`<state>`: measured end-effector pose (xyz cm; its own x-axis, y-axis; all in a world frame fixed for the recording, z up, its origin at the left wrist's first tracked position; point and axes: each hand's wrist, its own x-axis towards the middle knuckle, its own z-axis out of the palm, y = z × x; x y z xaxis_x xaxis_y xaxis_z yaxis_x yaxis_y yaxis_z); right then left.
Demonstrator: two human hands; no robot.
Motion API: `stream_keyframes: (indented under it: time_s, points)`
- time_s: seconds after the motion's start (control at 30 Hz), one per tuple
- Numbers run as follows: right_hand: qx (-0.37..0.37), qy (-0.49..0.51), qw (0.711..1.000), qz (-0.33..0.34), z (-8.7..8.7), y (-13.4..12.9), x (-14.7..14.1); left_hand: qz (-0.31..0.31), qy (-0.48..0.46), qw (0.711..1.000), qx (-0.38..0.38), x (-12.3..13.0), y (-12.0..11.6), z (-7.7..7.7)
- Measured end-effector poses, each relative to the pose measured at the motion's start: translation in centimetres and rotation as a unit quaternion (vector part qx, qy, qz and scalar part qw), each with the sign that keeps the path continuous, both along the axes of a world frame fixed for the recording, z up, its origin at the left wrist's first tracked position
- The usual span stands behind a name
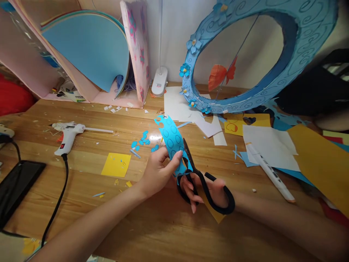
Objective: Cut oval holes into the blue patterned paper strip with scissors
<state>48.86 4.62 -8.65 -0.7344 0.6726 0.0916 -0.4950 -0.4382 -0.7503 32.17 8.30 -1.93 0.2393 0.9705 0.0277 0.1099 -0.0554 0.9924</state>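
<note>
My left hand (159, 169) pinches a strip of blue paper (172, 135) that has small petal shapes drawn on it. Notches are cut along the strip's far end. In my right hand (196, 189) are black-handled scissors (203, 178), my fingers through the loops. Their blades are spread at the strip's near right edge, close to my left thumb. Several cut blue petals (144, 138) lie on the table just beyond my left hand. Beneath the scissors, part of a yellow paper piece (214, 211) shows.
A white glue gun (68, 133) with its black cord lies left, near a dark tablet (20, 189). A yellow square (116, 164) sits nearby. White paper (268, 145) and a marker (272, 174) are on the right. A blue decorated ring (296, 72) and pink shelf (136, 54) stand behind.
</note>
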Motion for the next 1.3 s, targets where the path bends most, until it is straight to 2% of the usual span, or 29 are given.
stream_keyframes:
  time_s: [0.13,0.3,0.63,0.77,0.87,1.3]
  points:
    - [-0.033,0.009,0.999,0.025,-0.1,0.3,0.0,-0.001,-0.037,0.998,-0.047,0.1,0.0,0.0]
    - [-0.052,-0.001,0.999,0.012,0.6,0.3,0.0,0.000,-0.065,0.995,-0.074,0.3,0.1,0.4]
    - [-0.028,-0.067,0.997,-0.023,1.3,0.4,0.1,0.049,-0.063,0.996,-0.036,-0.1,0.6,0.8]
    - [0.006,-0.094,0.994,-0.045,2.4,0.3,-0.2,0.021,-0.023,1.000,-0.003,-0.1,0.4,0.5]
    - [0.005,-0.099,0.994,-0.052,2.9,0.4,-0.4,0.017,0.009,1.000,0.010,-0.2,0.3,0.5]
    - [-0.032,-0.110,0.993,-0.037,1.7,0.4,0.3,0.044,0.037,0.998,0.034,-0.9,1.1,1.2]
